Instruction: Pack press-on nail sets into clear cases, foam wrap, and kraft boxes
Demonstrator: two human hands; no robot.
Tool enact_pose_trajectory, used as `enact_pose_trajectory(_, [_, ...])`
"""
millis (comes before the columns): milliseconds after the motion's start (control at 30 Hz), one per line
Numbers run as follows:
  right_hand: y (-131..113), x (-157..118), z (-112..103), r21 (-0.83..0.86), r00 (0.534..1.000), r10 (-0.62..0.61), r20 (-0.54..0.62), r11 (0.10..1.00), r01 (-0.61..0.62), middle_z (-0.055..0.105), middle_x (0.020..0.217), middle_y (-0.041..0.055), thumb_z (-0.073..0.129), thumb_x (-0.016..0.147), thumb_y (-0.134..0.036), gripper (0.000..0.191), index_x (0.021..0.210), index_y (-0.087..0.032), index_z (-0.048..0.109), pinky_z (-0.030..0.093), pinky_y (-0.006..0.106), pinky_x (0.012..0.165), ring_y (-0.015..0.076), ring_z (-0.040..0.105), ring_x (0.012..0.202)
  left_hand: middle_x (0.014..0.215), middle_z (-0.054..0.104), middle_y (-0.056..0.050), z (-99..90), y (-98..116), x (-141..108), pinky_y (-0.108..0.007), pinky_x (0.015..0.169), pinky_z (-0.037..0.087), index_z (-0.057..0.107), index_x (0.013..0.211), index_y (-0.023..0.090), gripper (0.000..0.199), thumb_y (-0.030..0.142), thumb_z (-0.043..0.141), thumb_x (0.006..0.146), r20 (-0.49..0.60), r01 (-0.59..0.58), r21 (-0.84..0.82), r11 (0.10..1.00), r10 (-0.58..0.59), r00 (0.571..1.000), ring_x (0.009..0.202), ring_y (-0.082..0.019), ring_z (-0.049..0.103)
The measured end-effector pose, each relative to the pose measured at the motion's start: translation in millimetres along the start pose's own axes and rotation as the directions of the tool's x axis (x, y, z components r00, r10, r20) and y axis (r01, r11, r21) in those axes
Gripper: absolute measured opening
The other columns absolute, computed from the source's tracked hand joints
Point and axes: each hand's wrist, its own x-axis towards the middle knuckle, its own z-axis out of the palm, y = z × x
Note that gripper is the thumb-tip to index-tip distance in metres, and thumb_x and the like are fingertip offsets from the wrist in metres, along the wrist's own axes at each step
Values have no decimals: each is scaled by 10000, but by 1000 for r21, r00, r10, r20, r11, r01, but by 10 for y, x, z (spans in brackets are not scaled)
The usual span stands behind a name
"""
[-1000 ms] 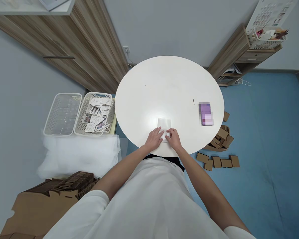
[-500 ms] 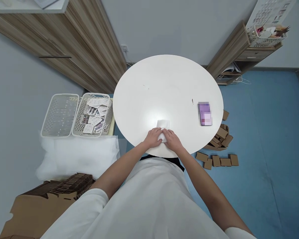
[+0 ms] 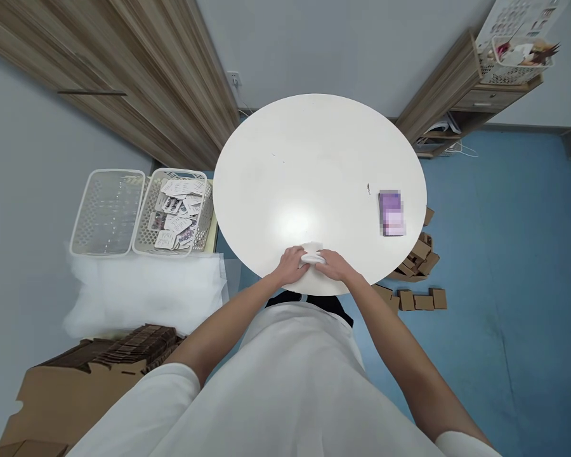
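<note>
Near the front edge of the round white table (image 3: 257, 209), my left hand (image 3: 291, 265) and my right hand (image 3: 332, 264) grip a small folded white foam sheet (image 3: 313, 259) from both sides. Its rear flap lies flat on the tabletop while the part nearer me is rolled up between my fingers. Whether anything is inside the fold cannot be seen. My thumbs are on the near side and my fingers curl over the top.
A blurred purple-and-pink item (image 3: 391, 212) lies on the table's right side. To the left are a basket of carded packs (image 3: 177, 212), a clear-bagged basket (image 3: 107, 212), white foam sheets (image 3: 147, 295) and flat cardboard (image 3: 76, 393). Small brown boxes (image 3: 423, 301) sit on the floor at right.
The white sheet has gone from lying flat under my hands to being rolled up at its near end. My right hand has shifted slightly right. The camera view has tilted a little.
</note>
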Motion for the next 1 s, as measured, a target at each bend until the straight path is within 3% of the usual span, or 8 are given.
enact_pose_trajectory(100, [36, 143, -20, 60, 996, 70, -60, 996, -66, 569, 815, 24, 443, 764, -317, 159, 779, -212, 562, 397, 282, 627, 177, 514, 733, 994, 520, -73, 56, -16, 44, -340, 785, 435, 521, 968, 186, 222, 308, 434, 804, -69, 135, -87, 987, -141, 988, 925, -200, 500])
enact_pose_trajectory(200, [101, 264, 22, 124, 959, 157, -238, 984, -130, 547, 945, 56, 412, 794, -362, 285, 986, -194, 539, 416, 297, 707, 184, 515, 828, 912, 543, -53, 109, -21, 83, -300, 701, 449, 486, 1020, 176, 237, 265, 437, 806, -133, 220, -194, 956, -248, 960, 771, -157, 525])
enact_pose_trajectory(300, [154, 310, 88, 127, 911, 211, -354, 976, -177, 471, 1113, 104, 425, 794, -351, 457, 1218, -180, 407, 406, 327, 805, 216, 484, 976, 935, 552, -51, 159, -10, 128, -296, 698, 446, 468, 1076, 180, 306, 264, 490, 782, -215, 302, -241, 922, -354, 910, 700, -135, 528])
enact_pose_trajectory(400, [190, 240, 132, 103, 899, 210, -385, 977, -185, 382, 1214, 127, 448, 779, -306, 623, 1346, -186, 217, 397, 356, 849, 246, 432, 1076, 984, 544, -64, 186, 6, 169, -293, 702, 445, 483, 1075, 181, 320, 271, 510, 769, -258, 360, -269, 893, -427, 867, 696, -128, 534])
enact_pose_trajectory(500, [233, 93, 156, 111, 909, 178, -377, 983, -147, 358, 1229, 111, 428, 785, -265, 638, 1364, -229, 162, 428, 349, 806, 221, 483, 1003, 968, 549, -58, 184, 18, 200, -283, 681, 447, 483, 1086, 183, 347, 273, 525, 753, -268, 389, -289, 875, -464, 844, 696, -127, 535])
enact_pose_trajectory(700, [343, -72, 230, 200, 961, 94, -260, 979, -41, 453, 1089, 63, 460, 764, -260, 384, 1147, -254, 483, 448, 322, 765, 144, 533, 775, 894, 565, -34, 178, 52, 255, -268, 701, 441, 519, 1053, 191, 329, 204, 537, 725, -309, 365, -293, 884, -449, 838, 697, -123, 535])
enact_pose_trajectory(867, [385, -61, 240, 588, 949, 285, -133, 794, -156, 497, 1050, 56, 497, 726, -346, 388, 1099, -240, 472, 474, 280, 646, 130, 553, 751, 910, 578, -45, 201, 81, 249, -262, 726, 424, 537, 1003, 183, 302, 245, 572, 709, -290, 463, -364, 808, -571, 768, 785, -145, 552])
enact_pose_trajectory(1000, [395, -34, 166, 691, 926, 364, -96, 695, -202, 517, 1033, 47, 520, 694, -382, 443, 1109, -251, 441, 460, 246, 565, 121, 572, 702, 929, 591, -62, 192, 81, 213, -263, 703, 417, 525, 968, 183, 334, 360, 601, 696, -253, 568, -388, 726, -676, 692, 847, -176, 566])
